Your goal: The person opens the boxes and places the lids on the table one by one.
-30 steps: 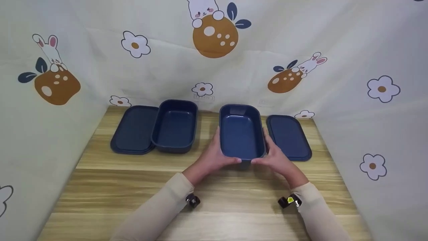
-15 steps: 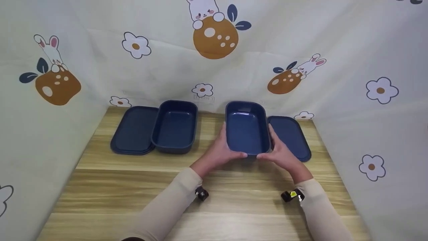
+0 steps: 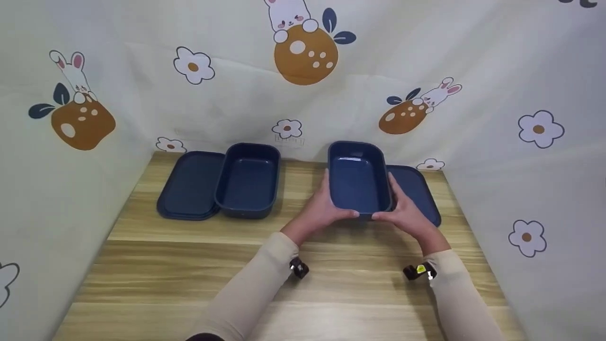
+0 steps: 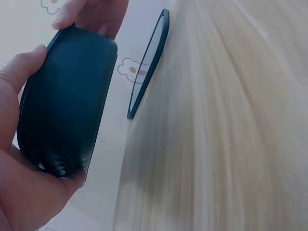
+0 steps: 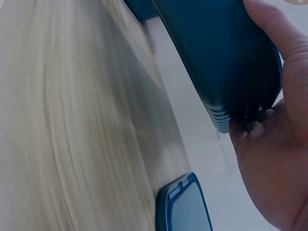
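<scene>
Both hands hold a dark blue rectangular food container (image 3: 360, 184), raised above the table with its open top toward the head camera. My left hand (image 3: 325, 208) grips its left side, thumb at the near rim. On the opposite side my right hand (image 3: 406, 214) grips it, its thumb near the other one. The left wrist view shows the underside of the container (image 4: 67, 101) clear of the wood. To the right lies a matching lid (image 3: 419, 194), partly hidden by the container and right hand.
A second blue container (image 3: 248, 182) stands left of the hands, overlapping the edge of another lid (image 3: 189, 187). Printed cloth walls (image 3: 236, 104) enclose the back and sides of the wooden table (image 3: 199, 265).
Both hands have carried the container rightward and slightly away from me, so it now covers part of the right lid. The left container and lid have stayed put.
</scene>
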Action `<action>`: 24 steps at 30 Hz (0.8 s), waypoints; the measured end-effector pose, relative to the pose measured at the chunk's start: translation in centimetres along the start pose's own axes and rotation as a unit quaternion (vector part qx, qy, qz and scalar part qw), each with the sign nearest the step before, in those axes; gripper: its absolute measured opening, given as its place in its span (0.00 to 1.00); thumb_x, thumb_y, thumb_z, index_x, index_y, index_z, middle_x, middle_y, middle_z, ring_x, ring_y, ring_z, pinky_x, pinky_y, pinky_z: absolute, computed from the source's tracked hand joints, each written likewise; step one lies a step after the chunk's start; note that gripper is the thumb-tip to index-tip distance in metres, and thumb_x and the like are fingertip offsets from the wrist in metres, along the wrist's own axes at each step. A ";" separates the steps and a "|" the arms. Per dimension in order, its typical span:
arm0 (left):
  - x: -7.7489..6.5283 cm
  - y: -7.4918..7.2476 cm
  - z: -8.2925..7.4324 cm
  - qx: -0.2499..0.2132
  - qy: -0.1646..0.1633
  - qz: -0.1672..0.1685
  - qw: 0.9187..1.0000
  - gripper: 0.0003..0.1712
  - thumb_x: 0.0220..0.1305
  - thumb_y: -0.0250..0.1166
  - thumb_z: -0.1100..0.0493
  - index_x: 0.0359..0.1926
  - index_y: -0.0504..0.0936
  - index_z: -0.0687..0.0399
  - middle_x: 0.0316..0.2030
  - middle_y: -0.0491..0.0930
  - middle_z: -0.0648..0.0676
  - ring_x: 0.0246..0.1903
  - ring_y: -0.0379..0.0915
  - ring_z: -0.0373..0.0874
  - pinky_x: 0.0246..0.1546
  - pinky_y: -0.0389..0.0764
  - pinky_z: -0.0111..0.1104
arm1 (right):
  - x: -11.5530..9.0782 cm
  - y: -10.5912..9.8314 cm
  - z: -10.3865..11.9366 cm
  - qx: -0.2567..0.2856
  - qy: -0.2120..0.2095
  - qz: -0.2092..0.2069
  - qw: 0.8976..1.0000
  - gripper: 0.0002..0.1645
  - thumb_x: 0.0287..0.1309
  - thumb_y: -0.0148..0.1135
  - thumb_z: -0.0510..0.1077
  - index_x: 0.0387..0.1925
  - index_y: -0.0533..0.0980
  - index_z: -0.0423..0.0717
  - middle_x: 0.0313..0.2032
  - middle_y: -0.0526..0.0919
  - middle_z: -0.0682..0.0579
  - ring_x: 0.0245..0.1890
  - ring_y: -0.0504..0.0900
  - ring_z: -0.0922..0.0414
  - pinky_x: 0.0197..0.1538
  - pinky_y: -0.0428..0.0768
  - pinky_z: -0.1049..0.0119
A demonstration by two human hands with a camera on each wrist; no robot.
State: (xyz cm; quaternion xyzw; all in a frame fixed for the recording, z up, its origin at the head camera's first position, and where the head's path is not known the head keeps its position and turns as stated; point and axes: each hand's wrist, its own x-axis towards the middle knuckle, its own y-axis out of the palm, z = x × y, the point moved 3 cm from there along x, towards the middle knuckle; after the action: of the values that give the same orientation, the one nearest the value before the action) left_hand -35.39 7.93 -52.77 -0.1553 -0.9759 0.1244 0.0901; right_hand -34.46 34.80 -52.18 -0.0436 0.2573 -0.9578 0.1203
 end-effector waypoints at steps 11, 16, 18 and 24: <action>1.1 0.5 0.1 -0.013 0.013 0.001 1.000 0.89 0.48 0.93 0.49 0.90 0.33 0.58 0.87 0.48 0.67 0.82 0.56 0.61 0.83 0.56 0.47 | 0.6 -0.9 -0.8 0.011 0.010 -0.008 1.000 0.80 0.58 0.87 0.50 0.92 0.37 0.58 0.90 0.43 0.49 0.85 0.51 0.46 0.84 0.54 0.40; 1.3 0.9 0.1 -0.011 0.022 0.000 1.000 0.89 0.48 0.92 0.50 0.90 0.33 0.59 0.87 0.47 0.67 0.83 0.56 0.61 0.83 0.56 0.47 | 0.6 -1.1 -1.1 0.015 0.010 -0.012 1.000 0.78 0.59 0.86 0.47 0.92 0.38 0.60 0.90 0.44 0.49 0.85 0.53 0.46 0.84 0.53 0.40; 1.4 1.0 0.1 -0.015 0.027 -0.003 1.000 0.88 0.47 0.93 0.50 0.90 0.34 0.60 0.87 0.47 0.67 0.83 0.56 0.61 0.83 0.56 0.48 | 0.7 -1.2 -1.2 0.021 0.007 -0.012 1.000 0.78 0.59 0.86 0.45 0.92 0.39 0.59 0.89 0.44 0.48 0.84 0.54 0.45 0.83 0.55 0.41; 1.6 1.3 0.1 -0.017 0.033 -0.008 0.999 0.88 0.47 0.92 0.52 0.89 0.35 0.61 0.87 0.49 0.68 0.81 0.59 0.60 0.82 0.59 0.47 | 0.8 -1.4 -1.4 0.039 -0.012 -0.008 0.999 0.77 0.60 0.84 0.39 0.92 0.38 0.53 0.90 0.44 0.48 0.85 0.53 0.47 0.83 0.57 0.48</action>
State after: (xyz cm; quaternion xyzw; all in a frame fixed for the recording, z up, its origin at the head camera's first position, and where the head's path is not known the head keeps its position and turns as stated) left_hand -36.56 9.59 -53.02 -0.1535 -0.9754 0.1020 0.1209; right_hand -35.71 36.41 -52.64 -0.0528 0.2180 -0.9674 0.1177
